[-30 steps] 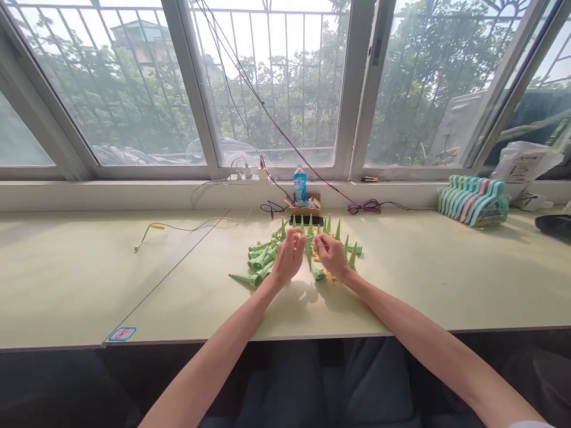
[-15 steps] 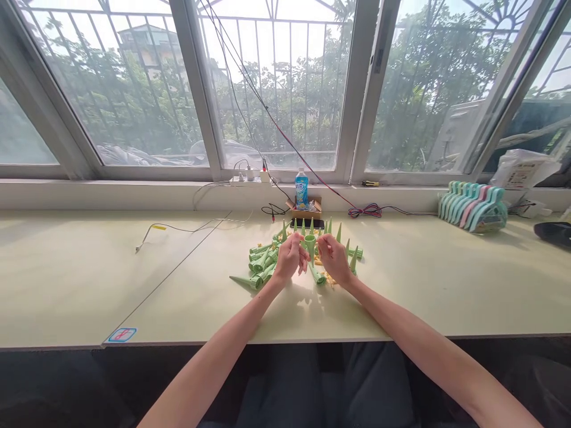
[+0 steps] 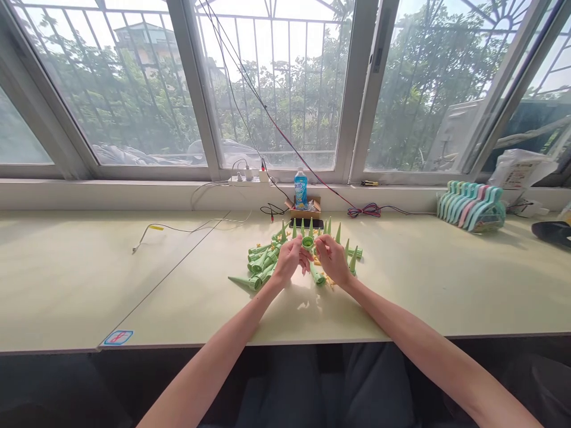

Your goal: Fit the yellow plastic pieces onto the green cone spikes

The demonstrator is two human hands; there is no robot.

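With fingers of the left hand (image 3: 288, 260) grasping its side, holds a green cone (image 3: 307, 244) over the desk (image 3: 414, 273), nearer than the blue bottle (image 3: 300, 189), hollow mouth in view. Brings right-hand (image 3: 332, 260) fingers, pinched together, just beside the rim; cannot tell whether gripping anything. Also shows upright cones (image 3: 338, 233) just nearer than the bottle, lying cones (image 3: 263, 260) nearer and leftward, yellow pieces (image 3: 329, 280) nearer and rightward. For good control, probably best to grip lightly, steady the mouth, and align the right fingertips slowly.
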